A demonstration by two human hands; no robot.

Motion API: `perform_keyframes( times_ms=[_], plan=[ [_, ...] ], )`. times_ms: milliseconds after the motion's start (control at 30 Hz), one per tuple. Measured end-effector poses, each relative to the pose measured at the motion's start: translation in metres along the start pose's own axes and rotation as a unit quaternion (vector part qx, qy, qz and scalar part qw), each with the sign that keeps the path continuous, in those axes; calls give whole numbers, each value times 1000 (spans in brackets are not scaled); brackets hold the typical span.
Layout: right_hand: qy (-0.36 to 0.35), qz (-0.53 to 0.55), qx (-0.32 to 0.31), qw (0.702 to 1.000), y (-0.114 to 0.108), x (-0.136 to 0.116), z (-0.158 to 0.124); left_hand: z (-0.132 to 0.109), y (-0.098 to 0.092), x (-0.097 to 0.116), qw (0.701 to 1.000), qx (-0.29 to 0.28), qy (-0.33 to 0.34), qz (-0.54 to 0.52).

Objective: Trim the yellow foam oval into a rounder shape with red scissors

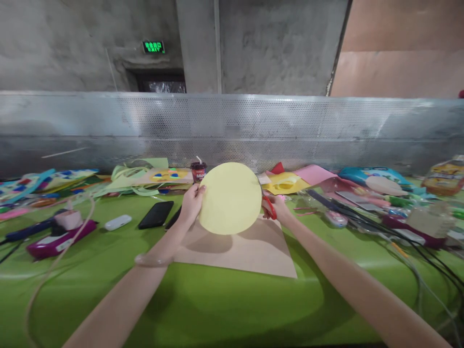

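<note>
A round piece of pale yellow paper (pixel 231 198) is held up in front of me. My left hand (pixel 193 200) pinches its left edge between thumb and fingers. In my right hand (pixel 277 208) is a pair of scissors with red handles (pixel 270 207); their dark blades lie along the disc's right edge, partly hidden by it. Below the disc, a sheet of light pinkish-beige paper (pixel 253 256) lies flat on the green table (pixel 224 309), with the disc's shadow on it.
Left of the sheet are a black phone (pixel 155 215), a white case (pixel 118 222) and a purple power strip (pixel 60 241). A dark cup with a straw (pixel 198 170) stands behind. Coloured paper (pixel 315 176), cables (pixel 409 237) and a bottle (pixel 444 176) crowd the right. A perforated metal panel (pixel 232 125) borders the back.
</note>
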State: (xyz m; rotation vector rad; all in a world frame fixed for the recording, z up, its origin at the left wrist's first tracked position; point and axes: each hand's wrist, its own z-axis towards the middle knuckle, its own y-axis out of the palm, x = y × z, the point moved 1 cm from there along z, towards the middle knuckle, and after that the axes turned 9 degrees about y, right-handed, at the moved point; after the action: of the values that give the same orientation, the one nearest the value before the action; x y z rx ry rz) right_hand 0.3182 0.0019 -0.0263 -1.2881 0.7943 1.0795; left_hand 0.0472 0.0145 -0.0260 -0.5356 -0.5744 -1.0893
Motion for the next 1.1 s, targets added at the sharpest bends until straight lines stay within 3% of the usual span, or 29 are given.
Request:
perform_keyframes(
  times_ms=[500,1100],
  plan=[
    [21,-1,9,1000,1,-5,-3,1,0,-4,1000,-6,7,-19],
    [-3,-16,-3,1000,-2,0,0,2,0,-5,1000,-15,-12,-20]
  ],
)
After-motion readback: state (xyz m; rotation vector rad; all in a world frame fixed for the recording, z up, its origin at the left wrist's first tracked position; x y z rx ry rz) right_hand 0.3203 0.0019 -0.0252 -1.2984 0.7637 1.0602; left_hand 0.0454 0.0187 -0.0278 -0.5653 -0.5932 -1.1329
